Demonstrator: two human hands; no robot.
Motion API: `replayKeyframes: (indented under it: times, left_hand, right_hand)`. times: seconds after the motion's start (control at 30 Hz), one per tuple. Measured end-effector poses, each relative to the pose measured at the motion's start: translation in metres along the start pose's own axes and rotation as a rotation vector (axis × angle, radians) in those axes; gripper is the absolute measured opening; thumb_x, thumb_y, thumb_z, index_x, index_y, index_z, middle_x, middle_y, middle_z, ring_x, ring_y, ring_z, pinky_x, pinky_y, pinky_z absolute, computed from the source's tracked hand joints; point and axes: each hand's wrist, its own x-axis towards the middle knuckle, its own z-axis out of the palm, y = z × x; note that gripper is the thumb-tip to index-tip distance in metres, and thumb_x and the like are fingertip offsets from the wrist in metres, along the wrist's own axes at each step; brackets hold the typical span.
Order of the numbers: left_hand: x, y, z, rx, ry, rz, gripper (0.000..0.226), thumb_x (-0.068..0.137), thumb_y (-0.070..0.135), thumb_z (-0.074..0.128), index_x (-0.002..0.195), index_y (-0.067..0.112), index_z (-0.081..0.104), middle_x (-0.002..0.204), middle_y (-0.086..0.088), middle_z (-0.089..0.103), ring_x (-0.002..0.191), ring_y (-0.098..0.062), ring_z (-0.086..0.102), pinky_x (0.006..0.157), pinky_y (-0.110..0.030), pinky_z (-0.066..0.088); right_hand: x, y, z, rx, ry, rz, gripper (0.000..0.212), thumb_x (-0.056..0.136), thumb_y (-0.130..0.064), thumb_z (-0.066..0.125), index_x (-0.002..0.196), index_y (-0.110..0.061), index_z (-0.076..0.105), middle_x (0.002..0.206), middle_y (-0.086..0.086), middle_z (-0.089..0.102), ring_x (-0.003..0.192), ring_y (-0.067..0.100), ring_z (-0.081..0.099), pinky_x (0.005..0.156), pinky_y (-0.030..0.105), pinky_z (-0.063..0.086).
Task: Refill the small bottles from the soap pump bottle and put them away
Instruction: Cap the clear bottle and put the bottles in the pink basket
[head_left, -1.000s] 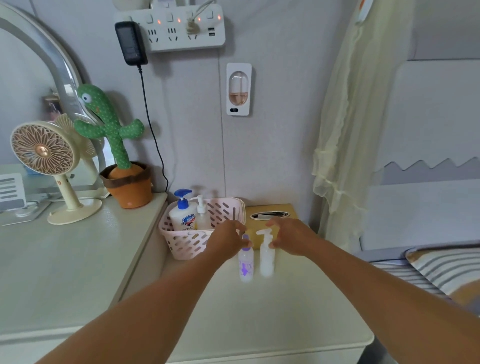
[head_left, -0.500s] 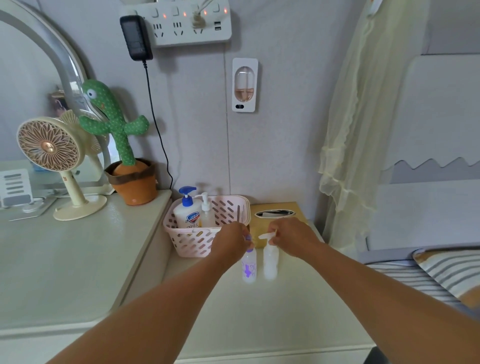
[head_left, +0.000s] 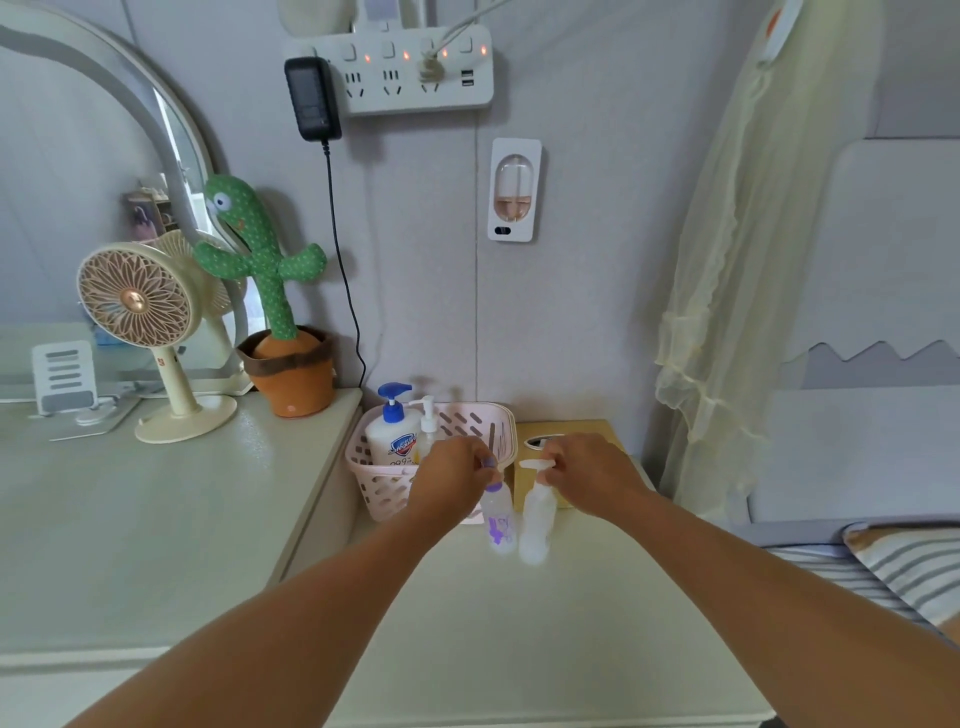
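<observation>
**Work surface.** The counter (head_left: 519, 623) is a low, cream cabinet top. A higher dresser top (head_left: 156, 519) adjoins its left edge.

**Task items.**
- The small bottle (head_left: 500, 522), with a purple cap and purple print, stands upright near the middle of the counter's back edge.
- The white pump bottle (head_left: 537, 519) stands upright just to the right of the small bottle. Whether the two touch cannot be told.
- The pink basket (head_left: 382, 493) sits at the back left corner of the counter, just behind the small bottle. It holds a blue-pump soap bottle (head_left: 392, 441) and a clear pump bottle (head_left: 427, 423), both upright.

**Hands.**
- Left hand (head_left: 454, 486): the fingers are curled and pinch the purple cap of the small bottle.
- Right hand (head_left: 595, 478): the fingertips pinch the pump head (head_left: 532, 464) of the white pump bottle.

**Surroundings.**
- A wood-coloured tissue box (head_left: 571, 428) sits against the back edge, to the right of the basket.
- A desk fan (head_left: 135, 304) and a plush cactus (head_left: 260, 260) stand on the dresser top.
</observation>
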Motion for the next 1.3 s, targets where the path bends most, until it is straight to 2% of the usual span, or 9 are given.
replayKeyframes:
  times: [0.17, 0.27, 0.4, 0.6, 0.83, 0.97, 1.07, 1.13, 1.3]
  left_hand:
    - [0.009, 0.0, -0.027, -0.037, 0.086, 0.026, 0.008, 0.088, 0.014, 0.063, 0.095, 0.012, 0.064, 0.097, -0.002, 0.067, 0.083, -0.014, 0.064, 0.074, -0.02, 0.052]
    - [0.014, -0.001, -0.046, -0.078, 0.159, 0.028, 0.003, 0.088, 0.015, 0.063, 0.091, 0.015, 0.062, 0.087, 0.001, 0.069, 0.074, -0.01, 0.065, 0.063, -0.012, 0.047]
    - [0.024, 0.0, -0.068, -0.16, 0.217, 0.021, 0.003, 0.087, 0.012, 0.062, 0.09, 0.012, 0.063, 0.082, -0.003, 0.071, 0.069, -0.013, 0.068, 0.064, -0.021, 0.053]
    - [0.045, -0.001, -0.086, -0.24, 0.267, 0.027, 0.005, 0.084, 0.008, 0.062, 0.086, 0.011, 0.064, 0.072, 0.002, 0.071, 0.068, -0.016, 0.07, 0.075, -0.037, 0.058]
    - [0.071, -0.019, -0.074, -0.146, 0.226, 0.015, 0.004, 0.087, 0.012, 0.062, 0.09, 0.012, 0.064, 0.079, -0.001, 0.07, 0.069, -0.009, 0.067, 0.076, -0.035, 0.058]
    - [0.083, -0.03, -0.059, -0.107, 0.199, -0.023, 0.003, 0.088, 0.011, 0.06, 0.088, 0.013, 0.063, 0.084, -0.005, 0.071, 0.062, -0.005, 0.062, 0.062, -0.021, 0.05]
    - [0.091, -0.034, -0.049, -0.087, 0.187, -0.03, 0.005, 0.087, 0.01, 0.06, 0.09, 0.011, 0.064, 0.086, -0.008, 0.072, 0.068, -0.013, 0.066, 0.068, -0.027, 0.055]
    - [0.096, -0.037, -0.041, -0.033, 0.163, -0.04, 0.009, 0.088, 0.01, 0.059, 0.095, 0.011, 0.065, 0.087, -0.006, 0.071, 0.075, -0.017, 0.068, 0.073, -0.031, 0.057]
    - [0.108, -0.046, -0.022, 0.078, 0.123, -0.069, 0.011, 0.086, 0.013, 0.061, 0.095, 0.014, 0.067, 0.086, -0.004, 0.071, 0.076, -0.019, 0.068, 0.07, -0.032, 0.057]
  right_hand:
    - [0.009, -0.017, -0.021, 0.059, 0.055, -0.011, 0.018, 0.087, -0.026, 0.06, 0.07, -0.026, 0.054, 0.071, -0.006, 0.055, 0.069, 0.017, 0.055, 0.06, 0.03, 0.042]
    - [0.015, -0.028, -0.034, 0.073, 0.105, -0.027, 0.031, 0.088, -0.024, 0.06, 0.061, -0.028, 0.045, 0.068, -0.006, 0.052, 0.065, 0.017, 0.051, 0.055, 0.027, 0.036]
    - [0.024, -0.04, -0.046, 0.103, 0.166, -0.078, 0.012, 0.089, -0.02, 0.059, 0.078, -0.018, 0.059, 0.075, -0.001, 0.059, 0.069, 0.018, 0.057, 0.055, 0.026, 0.038]
    - [0.045, -0.05, -0.05, 0.176, 0.248, -0.087, 0.009, 0.089, -0.017, 0.06, 0.085, -0.01, 0.065, 0.082, 0.004, 0.064, 0.075, 0.021, 0.062, 0.066, 0.031, 0.049]
    - [0.07, -0.056, -0.04, 0.173, 0.258, -0.055, 0.011, 0.09, -0.018, 0.058, 0.09, -0.011, 0.066, 0.083, 0.005, 0.064, 0.075, 0.021, 0.061, 0.061, 0.027, 0.043]
    - [0.087, -0.059, -0.033, 0.173, 0.263, -0.071, 0.012, 0.09, -0.018, 0.058, 0.091, -0.01, 0.066, 0.081, 0.004, 0.061, 0.075, 0.021, 0.059, 0.061, 0.026, 0.041]
    - [0.097, -0.059, -0.022, 0.165, 0.252, -0.066, 0.012, 0.091, -0.019, 0.058, 0.09, -0.011, 0.066, 0.081, 0.003, 0.06, 0.075, 0.021, 0.059, 0.059, 0.025, 0.041]
    - [0.103, -0.057, -0.01, 0.144, 0.217, -0.061, 0.01, 0.09, -0.019, 0.059, 0.086, -0.013, 0.065, 0.081, 0.004, 0.061, 0.074, 0.02, 0.057, 0.052, 0.023, 0.034]
    - [0.116, -0.049, 0.023, 0.11, 0.165, -0.058, 0.015, 0.089, -0.018, 0.059, 0.076, -0.021, 0.053, 0.076, 0.001, 0.055, 0.069, 0.019, 0.051, 0.048, 0.022, 0.024]
